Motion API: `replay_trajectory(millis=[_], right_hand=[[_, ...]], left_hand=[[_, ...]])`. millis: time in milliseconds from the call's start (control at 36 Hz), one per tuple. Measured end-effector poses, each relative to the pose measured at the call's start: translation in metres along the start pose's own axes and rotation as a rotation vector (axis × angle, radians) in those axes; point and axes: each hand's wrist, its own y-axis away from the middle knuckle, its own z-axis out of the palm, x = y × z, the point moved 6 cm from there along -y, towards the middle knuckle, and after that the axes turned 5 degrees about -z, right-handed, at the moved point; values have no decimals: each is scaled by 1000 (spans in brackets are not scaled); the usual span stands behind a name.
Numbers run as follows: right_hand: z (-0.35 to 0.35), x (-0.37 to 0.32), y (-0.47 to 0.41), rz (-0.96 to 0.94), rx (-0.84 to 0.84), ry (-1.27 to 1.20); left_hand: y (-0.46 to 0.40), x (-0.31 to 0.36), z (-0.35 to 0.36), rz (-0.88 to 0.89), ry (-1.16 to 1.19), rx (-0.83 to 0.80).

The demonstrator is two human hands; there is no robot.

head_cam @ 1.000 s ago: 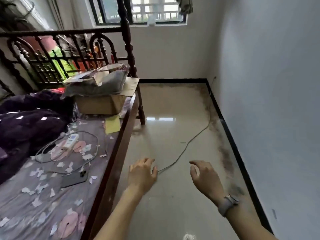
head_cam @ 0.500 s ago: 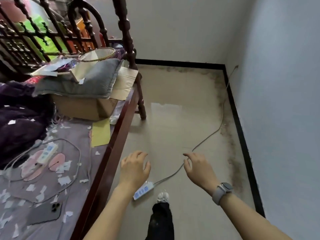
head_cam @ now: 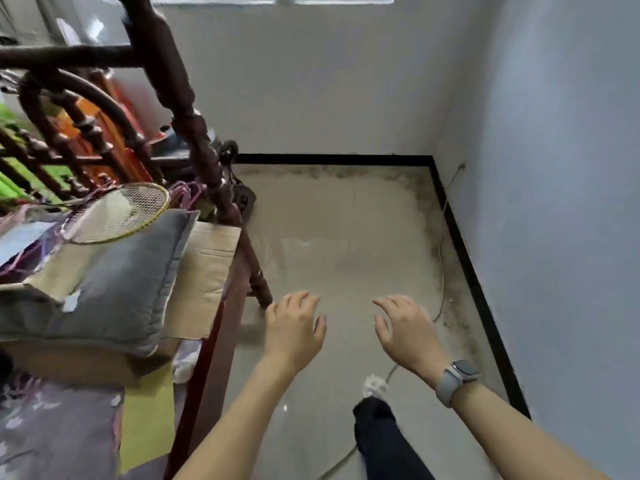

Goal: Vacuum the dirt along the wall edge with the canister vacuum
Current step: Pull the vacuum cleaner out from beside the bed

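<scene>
Dirt (head_cam: 457,317): dark, mottled band on the pale floor (head_cam: 346,271), lying along the black skirting (head_cam: 474,282) of the right wall (head_cam: 571,202); a fainter band follows the far wall's skirting, and the two meet in the far right corner.

Cord (head_cam: 442,271): thin, pale, coming down the right wall near the corner, then trailing over the dirty strip toward the near floor, where it passes behind the right forearm.

Left hand (head_cam: 294,327): held out over the floor, palm down, fingers loosely spread and slightly bent, holding nothing, touching nothing.

Right hand (head_cam: 405,327): the same posture, level with the left, a gap between the two; holds nothing. Grey watch (head_cam: 455,377) on its wrist.

Leg (head_cam: 384,441): dark trouser, near centre, with a light shoe (head_cam: 374,386) at its far end, on the floor below the right wrist.

Bed frame (head_cam: 221,341): dark red-brown wood, left side of scene; turned post (head_cam: 194,133) rising at its far corner, its foot on the floor just left of the left hand.

On the bed: cardboard box (head_cam: 204,271), flaps open; grey cushion (head_cam: 114,282) lying across it; badminton racket (head_cam: 117,213) resting on the cushion's far edge; yellow sheet (head_cam: 149,410) near side; patterned purple bedcover (head_cam: 59,431) at the near left.
</scene>
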Motion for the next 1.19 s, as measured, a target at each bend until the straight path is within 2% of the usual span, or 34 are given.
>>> replay_trajectory(millis=[194,417,694,889,1194], right_hand=[[6,55,-160,16,-64,-6],[-28,82,-359,-42,-134,25],[-30,35,-542,-210,-248,-12],[-26,6,-694,-211,-259,-6],[-44,-103,-912,-348,-229,-8]], left_hand=[[-156,5,15,-72,15,-23],[-342,17,-27,-186,40,7],[-481,-50,-53,-420,71,-4],[-625,-114,-99,-478,111,99],[-799,-236,-192,-573,129,190]])
